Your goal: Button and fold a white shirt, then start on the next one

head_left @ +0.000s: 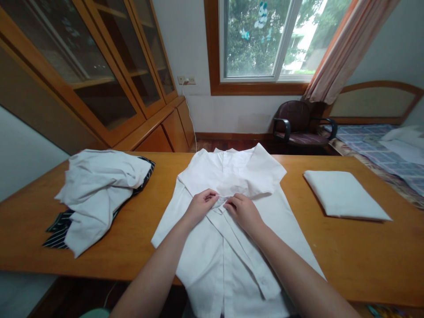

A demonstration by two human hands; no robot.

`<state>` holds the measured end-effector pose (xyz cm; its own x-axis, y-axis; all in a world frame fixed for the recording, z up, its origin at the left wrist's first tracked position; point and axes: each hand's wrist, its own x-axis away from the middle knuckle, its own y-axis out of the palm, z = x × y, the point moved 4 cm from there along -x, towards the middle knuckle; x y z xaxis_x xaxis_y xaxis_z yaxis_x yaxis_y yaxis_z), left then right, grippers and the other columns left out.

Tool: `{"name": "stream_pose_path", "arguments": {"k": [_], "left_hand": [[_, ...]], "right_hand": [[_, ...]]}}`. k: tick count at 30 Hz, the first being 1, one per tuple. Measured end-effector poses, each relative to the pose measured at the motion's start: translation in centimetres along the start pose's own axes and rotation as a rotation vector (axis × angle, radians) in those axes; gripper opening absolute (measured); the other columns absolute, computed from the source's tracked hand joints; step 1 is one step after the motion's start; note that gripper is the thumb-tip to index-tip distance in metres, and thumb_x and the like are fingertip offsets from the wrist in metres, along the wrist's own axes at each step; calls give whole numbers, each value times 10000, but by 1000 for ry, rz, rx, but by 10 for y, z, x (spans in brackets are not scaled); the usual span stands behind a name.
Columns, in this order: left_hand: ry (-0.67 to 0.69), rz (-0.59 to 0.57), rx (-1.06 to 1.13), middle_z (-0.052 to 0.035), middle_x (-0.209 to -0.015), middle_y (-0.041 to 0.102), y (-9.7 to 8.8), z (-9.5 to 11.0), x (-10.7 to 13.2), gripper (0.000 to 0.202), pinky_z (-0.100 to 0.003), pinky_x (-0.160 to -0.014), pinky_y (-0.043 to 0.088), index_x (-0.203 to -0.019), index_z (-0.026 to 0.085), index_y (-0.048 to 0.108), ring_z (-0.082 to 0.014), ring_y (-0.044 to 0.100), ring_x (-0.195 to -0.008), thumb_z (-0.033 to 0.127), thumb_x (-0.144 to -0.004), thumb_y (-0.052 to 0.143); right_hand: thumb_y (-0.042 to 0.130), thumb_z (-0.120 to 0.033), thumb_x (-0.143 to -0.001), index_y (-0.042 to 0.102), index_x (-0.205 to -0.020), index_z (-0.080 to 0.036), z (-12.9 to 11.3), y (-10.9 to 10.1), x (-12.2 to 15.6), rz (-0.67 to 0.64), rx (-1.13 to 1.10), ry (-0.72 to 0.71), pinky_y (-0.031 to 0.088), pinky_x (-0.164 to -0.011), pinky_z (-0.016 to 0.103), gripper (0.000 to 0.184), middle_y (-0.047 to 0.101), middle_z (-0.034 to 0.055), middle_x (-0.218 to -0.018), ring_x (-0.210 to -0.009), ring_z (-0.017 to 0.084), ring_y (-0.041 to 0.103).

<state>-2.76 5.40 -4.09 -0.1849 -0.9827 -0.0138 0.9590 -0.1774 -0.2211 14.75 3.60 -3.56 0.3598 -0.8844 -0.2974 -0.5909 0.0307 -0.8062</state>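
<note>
Pinching the white shirt [208, 251] now, left hand [202, 205] and right hand [244, 211] side by side, fingertips closed on a fold mid-garment! It's spread across the surface [351, 256], rumpled clothes [102, 185] left, folded white cloth [342, 194] right!

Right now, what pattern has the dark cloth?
The dark cloth has white stripes, best seen in head view.

The single head-worn camera sits above and behind the wearer's bare fingers [208, 193], facing forward and down, near enough that two bare forearms [159, 269] enter from the bottom edge. Beyond the fingers, it reaches past a flat orange-brown wooden tabletop [357, 251] to a rectangular white-framed glass window [251, 57].
</note>
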Motion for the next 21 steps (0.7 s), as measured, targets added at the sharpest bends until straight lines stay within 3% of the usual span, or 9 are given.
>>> {"name": "stream_pose_path", "arguments": {"k": [3,12,21], "left_hand": [[3,0,-10,-37,-891,718,0,-2,0,307,-293,-806,521,-923,175,673,-190,665,-856,464,-820,673],[27,2,-65,-34,-870,715,1,3,2,294,-284,-787,514,-908,175,686,-190,659,-843,459,-834,661],[146,-77,-182,-52,-916,745,3,10,4,277,-296,-807,510,-921,195,745,-207,671,-874,444,-874,633]], "right_hand": [[710,-193,-872,714,-878,-194,1,1,0,-8,-46,22,478,-778,306,7,665,45,-872,-857,198,622],[720,-106,-831,663,-810,-190,0,3,-1,-30,-138,53,469,-782,310,104,635,34,-852,-863,199,597],[662,-204,-906,630,-815,-203,1,4,2,27,-87,1,469,-769,322,96,609,38,-848,-850,208,580]]}}
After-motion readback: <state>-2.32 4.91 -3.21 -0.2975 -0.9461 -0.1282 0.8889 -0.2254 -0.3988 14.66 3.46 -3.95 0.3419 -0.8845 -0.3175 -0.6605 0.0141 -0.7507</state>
